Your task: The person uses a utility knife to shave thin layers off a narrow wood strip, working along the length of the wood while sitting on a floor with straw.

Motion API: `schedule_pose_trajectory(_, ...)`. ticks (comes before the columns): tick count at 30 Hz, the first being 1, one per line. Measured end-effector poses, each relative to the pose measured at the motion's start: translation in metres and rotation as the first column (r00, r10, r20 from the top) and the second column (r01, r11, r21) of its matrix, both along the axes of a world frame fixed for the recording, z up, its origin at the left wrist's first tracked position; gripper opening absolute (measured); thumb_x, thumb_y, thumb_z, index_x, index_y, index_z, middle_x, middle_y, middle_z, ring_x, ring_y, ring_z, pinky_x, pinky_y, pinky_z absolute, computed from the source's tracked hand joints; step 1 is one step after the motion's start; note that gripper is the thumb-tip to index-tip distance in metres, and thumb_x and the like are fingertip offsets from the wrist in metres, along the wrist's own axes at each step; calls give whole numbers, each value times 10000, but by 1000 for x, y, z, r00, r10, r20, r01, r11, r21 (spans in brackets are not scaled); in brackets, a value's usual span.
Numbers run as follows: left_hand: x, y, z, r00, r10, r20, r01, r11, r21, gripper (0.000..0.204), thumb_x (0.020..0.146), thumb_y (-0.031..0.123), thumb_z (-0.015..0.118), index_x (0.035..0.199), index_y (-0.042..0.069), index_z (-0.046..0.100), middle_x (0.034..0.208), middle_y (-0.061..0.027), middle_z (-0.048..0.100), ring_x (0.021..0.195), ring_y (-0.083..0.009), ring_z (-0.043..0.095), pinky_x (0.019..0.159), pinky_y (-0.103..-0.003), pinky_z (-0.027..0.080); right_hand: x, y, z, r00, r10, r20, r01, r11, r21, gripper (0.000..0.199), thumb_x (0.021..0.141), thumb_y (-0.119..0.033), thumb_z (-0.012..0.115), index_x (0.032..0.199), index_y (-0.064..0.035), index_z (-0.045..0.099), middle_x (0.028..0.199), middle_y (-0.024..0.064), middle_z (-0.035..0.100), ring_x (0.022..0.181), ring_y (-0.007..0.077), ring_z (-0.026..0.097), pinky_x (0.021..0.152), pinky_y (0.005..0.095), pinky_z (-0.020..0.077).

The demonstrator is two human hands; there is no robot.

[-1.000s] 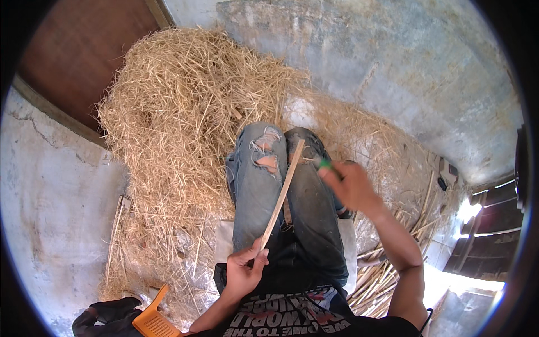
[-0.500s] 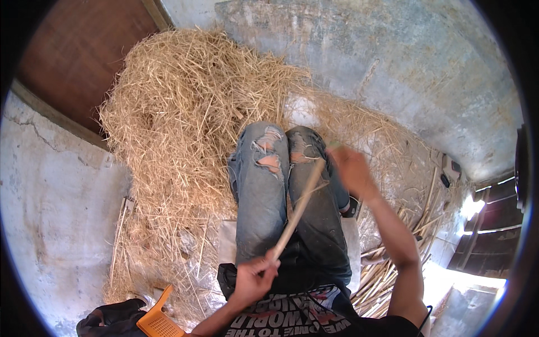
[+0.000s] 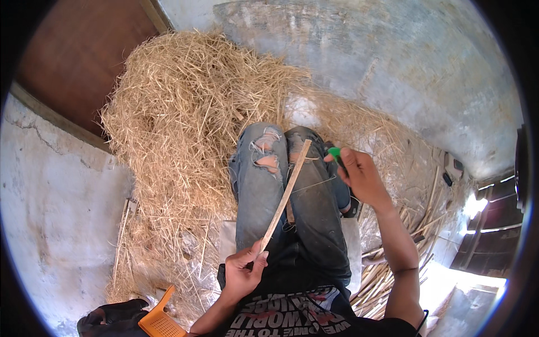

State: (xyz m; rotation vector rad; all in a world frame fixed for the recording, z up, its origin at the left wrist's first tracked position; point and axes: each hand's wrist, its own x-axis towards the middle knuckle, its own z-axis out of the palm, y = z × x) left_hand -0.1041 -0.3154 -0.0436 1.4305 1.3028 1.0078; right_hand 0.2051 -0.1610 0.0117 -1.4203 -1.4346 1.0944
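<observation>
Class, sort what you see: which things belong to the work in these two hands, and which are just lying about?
In the work:
pale strip, held in the left hand
green tool, held in the right hand

Lying about:
heap of straw-like strands
orange perforated piece
dark cloth
slender sticks, possibly spare material

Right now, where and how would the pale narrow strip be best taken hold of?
The strip is probably best pinched at its lower end, from the person's left, as the left hand has it: it is long and narrow, slanting up over the jeans, its upper length clear of the right hand.
</observation>
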Motion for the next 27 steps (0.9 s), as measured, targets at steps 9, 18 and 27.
schedule_pose_trajectory(9,7,-1,5,993,-34,-109,44,995,88,330,914,-17,707,1243,3,699,758,-77,686,646,-83,627,593,-239,501,-21,0,1,921,-29,387,-68,970,235,457,1055,-366,532,826,11,654,669,242,571,602,423,549,575,441,452)
schedule_pose_trajectory(18,5,6,1,991,-16,-130,37,986,161,341,898,-21,715,1238,6,704,709,-72,692,627,-90,647,591,-241,507,-33,-12,-12,912,76,404,-161,970,182,453,1036,-436,532,900,-48,721,716,254,626,692,460,635,604,501,495)
schedule_pose_trajectory(27,4,20,4,992,4,-124,17,985,170,357,897,-29,712,1252,-1,695,716,-66,689,632,-81,637,594,-235,503,-54,-18,-15,935,84,343,-164,963,212,427,1034,-412,546,857,-58,706,633,234,597,596,445,622,541,505,495)
